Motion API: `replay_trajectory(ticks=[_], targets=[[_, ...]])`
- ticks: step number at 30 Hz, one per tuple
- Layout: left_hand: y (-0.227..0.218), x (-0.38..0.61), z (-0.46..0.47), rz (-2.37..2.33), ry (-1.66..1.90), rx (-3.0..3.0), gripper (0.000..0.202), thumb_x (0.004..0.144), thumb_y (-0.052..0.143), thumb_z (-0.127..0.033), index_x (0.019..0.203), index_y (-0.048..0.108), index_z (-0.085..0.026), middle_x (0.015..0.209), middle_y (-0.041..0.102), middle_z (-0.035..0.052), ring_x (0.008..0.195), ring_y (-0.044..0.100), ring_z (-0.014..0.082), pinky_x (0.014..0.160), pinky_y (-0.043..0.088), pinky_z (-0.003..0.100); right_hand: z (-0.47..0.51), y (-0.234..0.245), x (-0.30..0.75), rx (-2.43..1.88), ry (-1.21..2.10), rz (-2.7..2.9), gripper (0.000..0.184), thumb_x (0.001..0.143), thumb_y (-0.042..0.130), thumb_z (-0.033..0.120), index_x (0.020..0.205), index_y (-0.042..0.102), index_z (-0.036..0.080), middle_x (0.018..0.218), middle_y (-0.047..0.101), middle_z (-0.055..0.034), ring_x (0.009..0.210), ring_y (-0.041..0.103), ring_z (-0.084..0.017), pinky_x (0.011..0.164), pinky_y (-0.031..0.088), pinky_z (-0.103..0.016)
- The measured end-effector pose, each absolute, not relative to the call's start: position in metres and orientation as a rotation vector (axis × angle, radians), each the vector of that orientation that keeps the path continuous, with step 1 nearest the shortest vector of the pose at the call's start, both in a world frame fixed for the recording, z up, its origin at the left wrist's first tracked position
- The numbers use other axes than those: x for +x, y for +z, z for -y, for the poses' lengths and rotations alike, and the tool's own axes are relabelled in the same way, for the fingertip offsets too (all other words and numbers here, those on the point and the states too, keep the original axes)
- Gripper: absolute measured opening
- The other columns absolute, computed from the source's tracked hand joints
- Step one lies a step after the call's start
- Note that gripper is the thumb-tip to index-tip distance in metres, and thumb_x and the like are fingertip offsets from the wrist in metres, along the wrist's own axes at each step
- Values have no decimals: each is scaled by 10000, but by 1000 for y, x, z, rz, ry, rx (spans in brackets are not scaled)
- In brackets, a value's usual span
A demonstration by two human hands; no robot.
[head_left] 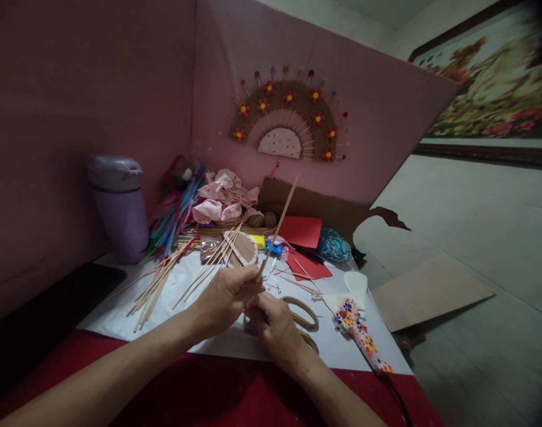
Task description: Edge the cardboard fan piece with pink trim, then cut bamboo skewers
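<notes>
My left hand is closed round a thin wooden stick, which points up and a little right. Against it, my right hand has its fingers closed at the stick's lower end, mostly hidden from view. Scissors lie partly under my right hand, their handles showing. A few loose sticks rest just beyond it. More wooden sticks are spread to the left of my left hand, and another bundle leans over a pink-edged cardboard piece.
White paper covers a red cloth. At right lies a flower-patterned glue gun with a cord. Behind are red paper, blue yarn, pink fabric and a purple tumbler. A decorated cardboard arch hangs on the pink panel.
</notes>
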State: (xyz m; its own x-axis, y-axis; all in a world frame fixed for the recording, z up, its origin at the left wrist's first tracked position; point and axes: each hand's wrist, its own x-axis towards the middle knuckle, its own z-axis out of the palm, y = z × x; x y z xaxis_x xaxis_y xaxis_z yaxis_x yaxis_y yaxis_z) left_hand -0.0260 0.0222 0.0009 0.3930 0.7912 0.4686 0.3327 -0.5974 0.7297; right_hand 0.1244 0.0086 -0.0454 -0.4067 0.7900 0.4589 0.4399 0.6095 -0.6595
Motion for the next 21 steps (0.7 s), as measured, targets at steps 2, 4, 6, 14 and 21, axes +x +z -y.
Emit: replay_trajectory(ticks=[2, 4, 6, 14, 21], targets=[[2, -26, -23, -989, 1138, 2120, 169, 807, 479, -173, 642, 446, -169, 570, 433, -56, 544, 389, 79, 538, 302, 205, -9, -47, 123, -975, 569, 2037, 153, 718, 446, 47, 690, 522, 178, 674, 549, -7, 631, 485, -131, 591, 343, -227], [2, -25, -24, -997, 1143, 2101, 156, 800, 473, -155, 647, 447, -169, 573, 435, -54, 543, 396, 79, 535, 309, 201, -10, -49, 122, -991, 574, 2024, 167, 697, 443, 30, 679, 521, 177, 653, 534, 1, 605, 474, -125, 574, 337, -223], [2, -25, -24, -991, 1150, 2076, 159, 794, 460, -134, 640, 438, -170, 571, 432, -52, 542, 403, 80, 531, 320, 197, -11, -50, 122, -1001, 591, 2019, 167, 698, 444, 28, 663, 514, 176, 633, 523, 6, 579, 464, -120, 558, 332, -222], [-3, -30, -27, -1036, 1215, 2000, 181, 818, 473, -201, 641, 471, -164, 560, 471, -38, 527, 442, 91, 509, 345, 205, -10, -47, 124, -1046, 506, 2052, 136, 784, 478, 76, 756, 575, 168, 719, 558, -24, 668, 506, -145, 615, 363, -245], [-2, -29, -26, -1041, 1208, 2028, 186, 814, 484, -195, 632, 493, -160, 547, 488, -37, 515, 450, 86, 504, 350, 200, -13, -49, 123, -1038, 503, 2083, 161, 727, 487, 36, 665, 536, 177, 656, 521, 4, 609, 472, -129, 571, 347, -230]])
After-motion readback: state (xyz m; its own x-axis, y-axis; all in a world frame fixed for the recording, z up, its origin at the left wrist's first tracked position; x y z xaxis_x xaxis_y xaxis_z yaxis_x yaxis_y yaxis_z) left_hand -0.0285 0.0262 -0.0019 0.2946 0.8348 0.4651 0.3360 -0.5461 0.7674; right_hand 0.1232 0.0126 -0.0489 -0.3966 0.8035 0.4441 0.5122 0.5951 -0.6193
